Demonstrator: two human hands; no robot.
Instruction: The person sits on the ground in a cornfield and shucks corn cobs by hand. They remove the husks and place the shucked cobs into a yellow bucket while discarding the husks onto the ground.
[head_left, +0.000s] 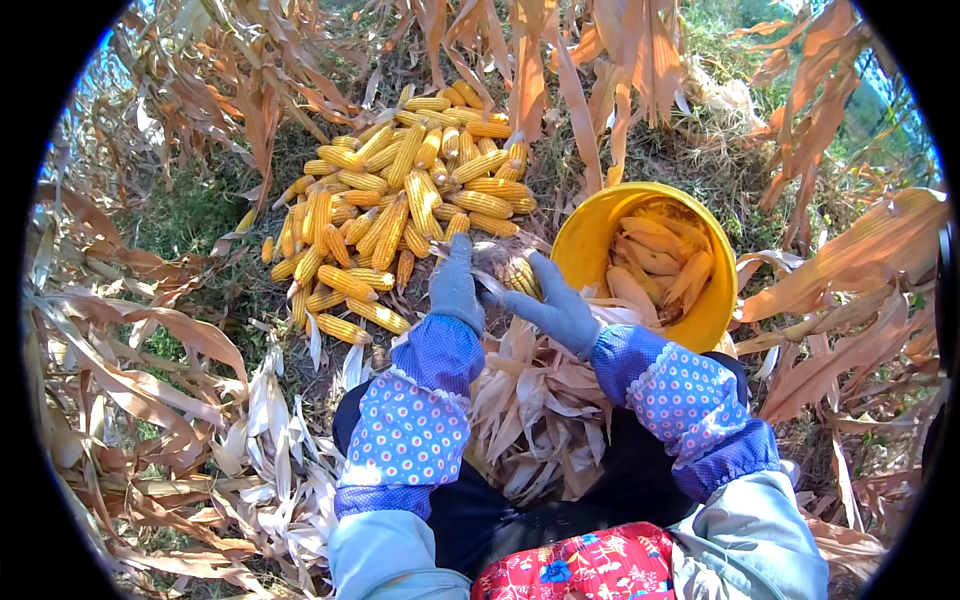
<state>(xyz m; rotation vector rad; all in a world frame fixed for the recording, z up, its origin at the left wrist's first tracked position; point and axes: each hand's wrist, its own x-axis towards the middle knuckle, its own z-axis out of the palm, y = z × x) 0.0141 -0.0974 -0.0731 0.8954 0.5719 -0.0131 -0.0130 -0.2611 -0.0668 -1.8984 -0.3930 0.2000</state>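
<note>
Between my hands is a partly husked corn ear (521, 276), its yellow kernels showing near the right fingers and dark silk at its far end. My right hand (559, 307), in a grey glove, holds this ear between thumb and fingers. My left hand (456, 285), gloved alike, is at the ear's left side with a pale strip of husk (489, 282) at its thumb; the palm side is hidden. Just beyond the left fingers lies a heap of bare yellow corn ears (405, 187). Loose dry husks (544, 390) are piled below my hands, between my legs.
A yellow bucket (718, 262) stands tilted towards me at the right, with several ears still in pale husks (652, 255) inside. Dry corn stalks and leaves (847, 270) crowd both sides and hang over the far edge. More stripped husks (277, 450) lie at the left.
</note>
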